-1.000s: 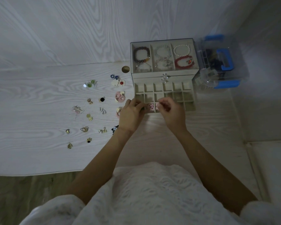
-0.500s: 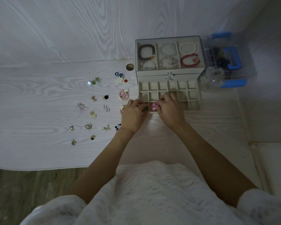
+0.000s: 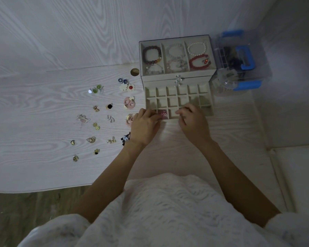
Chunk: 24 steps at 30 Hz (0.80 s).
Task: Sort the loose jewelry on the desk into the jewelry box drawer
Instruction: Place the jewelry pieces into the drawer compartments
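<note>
The cream jewelry box stands at the back of the desk, its grid drawer pulled out toward me. A pair of pink earrings lies in a front-row compartment near the left. My left hand is at the drawer's front left corner, its curled fingertips on the pink earrings. My right hand hovers over the front row further right, fingers loosely curled with nothing seen in them. Loose jewelry is spread left of the drawer: green earrings, flower pieces, pink discs and several small gold pieces.
The box's top tray holds bead bracelets under a clear lid. A clear plastic case with blue handle sits right of the box. A round cable hole is left of it. The desk's front edge runs at lower left; a wall rises behind.
The right hand has let go of the pink earrings and moved right along the drawer's front row. The left hand stays at the earrings, which now lie in the compartment.
</note>
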{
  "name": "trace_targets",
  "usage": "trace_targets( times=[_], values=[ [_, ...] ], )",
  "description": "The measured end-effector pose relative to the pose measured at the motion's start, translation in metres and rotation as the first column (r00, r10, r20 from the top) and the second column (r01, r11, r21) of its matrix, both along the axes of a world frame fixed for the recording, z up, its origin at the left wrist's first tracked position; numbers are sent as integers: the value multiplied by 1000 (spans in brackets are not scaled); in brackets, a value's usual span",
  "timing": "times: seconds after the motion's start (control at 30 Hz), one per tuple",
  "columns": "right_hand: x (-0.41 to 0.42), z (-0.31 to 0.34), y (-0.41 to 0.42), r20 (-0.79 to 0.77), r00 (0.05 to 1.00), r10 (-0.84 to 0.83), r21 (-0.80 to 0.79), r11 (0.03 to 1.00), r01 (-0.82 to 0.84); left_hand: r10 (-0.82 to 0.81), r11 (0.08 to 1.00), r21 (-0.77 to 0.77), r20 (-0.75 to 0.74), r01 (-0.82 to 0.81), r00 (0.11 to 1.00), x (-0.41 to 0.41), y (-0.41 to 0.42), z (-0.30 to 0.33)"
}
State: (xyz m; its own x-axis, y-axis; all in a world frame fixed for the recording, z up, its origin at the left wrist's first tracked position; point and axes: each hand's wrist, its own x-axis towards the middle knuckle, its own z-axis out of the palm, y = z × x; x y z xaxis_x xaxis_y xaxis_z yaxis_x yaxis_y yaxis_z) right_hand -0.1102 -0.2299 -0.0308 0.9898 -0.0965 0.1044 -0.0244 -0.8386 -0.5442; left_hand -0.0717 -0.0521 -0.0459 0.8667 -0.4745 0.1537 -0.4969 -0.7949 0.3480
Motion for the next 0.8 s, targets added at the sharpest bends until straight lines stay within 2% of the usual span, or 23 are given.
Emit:
trace_targets(
  times=[0.1,0.2,0.27,0.33,0.43,0.6,0.8],
  values=[
    [-33,2,-17,-31,994,-103,15,994,104,-8,1000,19,13,8,1000,-3,-4,1],
    [-59,-4,-33,-94,973,-211,-8,977,212,-23,996,-83,97,31,995,-13,-12,6],
    [-67,-10,-40,-147,957,-249,-1,968,251,-82,981,-169,94,97,992,-25,-23,10],
    [-68,-14,-42,-174,954,-245,-15,969,247,-177,965,-188,55,184,983,-37,-38,8],
    [-62,-16,-36,-197,963,-184,-13,983,185,-276,957,-102,-18,273,961,-46,-55,0],
    [-54,-24,-31,-239,961,-139,23,989,148,-292,956,-30,-233,293,928,-46,-75,-6],
    [-68,-28,-43,-235,947,-217,-10,975,221,-268,961,6,-226,277,936,-46,-76,-8]
  ],
)
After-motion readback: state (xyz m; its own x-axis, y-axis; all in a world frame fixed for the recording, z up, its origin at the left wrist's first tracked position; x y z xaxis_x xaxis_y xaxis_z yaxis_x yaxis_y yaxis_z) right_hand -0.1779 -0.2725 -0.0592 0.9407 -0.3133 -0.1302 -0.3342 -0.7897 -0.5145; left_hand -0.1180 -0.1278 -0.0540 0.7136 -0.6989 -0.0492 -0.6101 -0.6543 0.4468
